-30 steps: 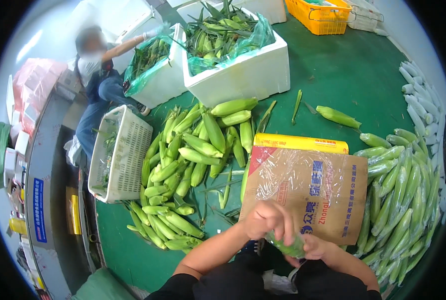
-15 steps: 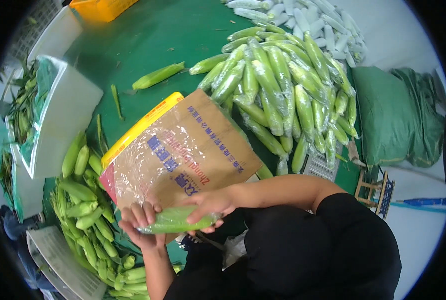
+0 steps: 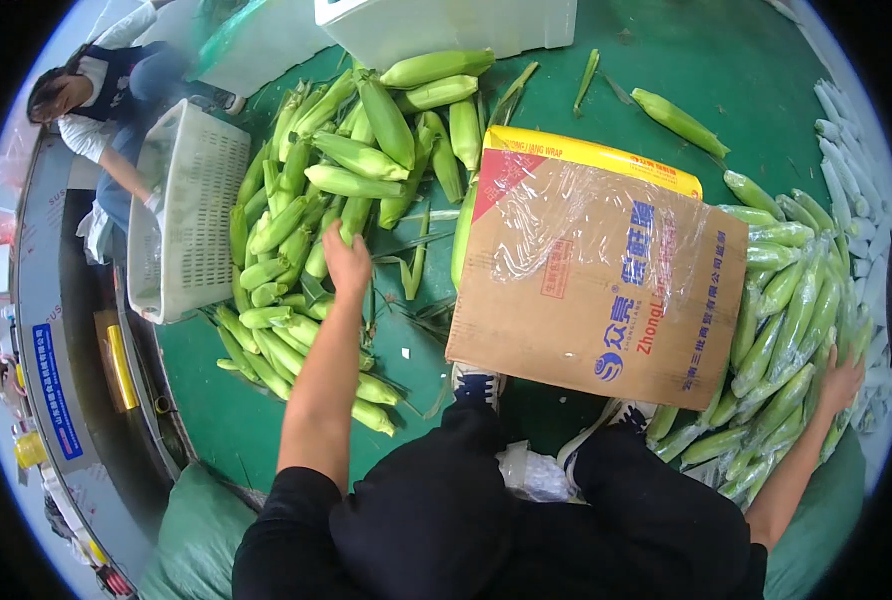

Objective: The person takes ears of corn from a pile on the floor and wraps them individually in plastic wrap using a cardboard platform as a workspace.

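Note:
My left hand (image 3: 347, 264) is over the heap of unwrapped green corn ears (image 3: 291, 222) on the left, its fingers stretched out against the ears and not closed round one. Far to the right, my right hand (image 3: 840, 384) lies on the pile of film-wrapped corn ears (image 3: 788, 320), fingers apart; its fingertips partly blend with the pile. Between the two heaps stands a cardboard box (image 3: 576, 290) with clear film across its top. Along its far edge lies a long yellow wrap box (image 3: 606, 163).
A white slatted crate (image 3: 191, 205) stands left of the corn, with a co-worker (image 3: 116, 110) reaching into it. White foam boxes (image 3: 446, 25) are at the back. One loose ear (image 3: 678, 121) lies on the green floor. Pale wrapped cobs (image 3: 859, 200) fill the far right.
My hands, earlier together round a wrapped corn ear above the box, have parted: the left to the unwrapped heap, the right to the wrapped pile. The view has swung left.

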`<state>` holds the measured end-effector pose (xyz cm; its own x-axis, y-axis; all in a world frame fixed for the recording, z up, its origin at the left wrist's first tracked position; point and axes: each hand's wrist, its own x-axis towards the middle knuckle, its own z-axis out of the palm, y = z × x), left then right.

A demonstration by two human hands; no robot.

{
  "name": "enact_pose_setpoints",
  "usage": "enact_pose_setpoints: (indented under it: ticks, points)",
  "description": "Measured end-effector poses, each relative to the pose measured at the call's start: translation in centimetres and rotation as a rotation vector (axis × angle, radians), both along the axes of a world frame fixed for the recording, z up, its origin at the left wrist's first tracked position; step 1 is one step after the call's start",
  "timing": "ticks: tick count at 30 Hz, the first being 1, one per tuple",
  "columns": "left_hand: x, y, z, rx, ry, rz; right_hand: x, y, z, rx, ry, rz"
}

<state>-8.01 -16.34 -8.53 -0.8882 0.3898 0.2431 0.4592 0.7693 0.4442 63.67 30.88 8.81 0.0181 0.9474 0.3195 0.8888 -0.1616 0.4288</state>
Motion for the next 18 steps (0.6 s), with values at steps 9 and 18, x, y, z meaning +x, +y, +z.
enact_pose_setpoints:
  ticks: [9, 18]
  points:
    - [-11.7, 5.9, 4.0, -0.715, 0.529, -0.319, -14.8, -10.9, -4.2, -0.205, 0.882, 0.808]
    - [0.4, 5.2, 11.7, -0.156, 0.081, -0.32, -22.9, -11.7, -2.4, -0.536, 0.921, 0.565]
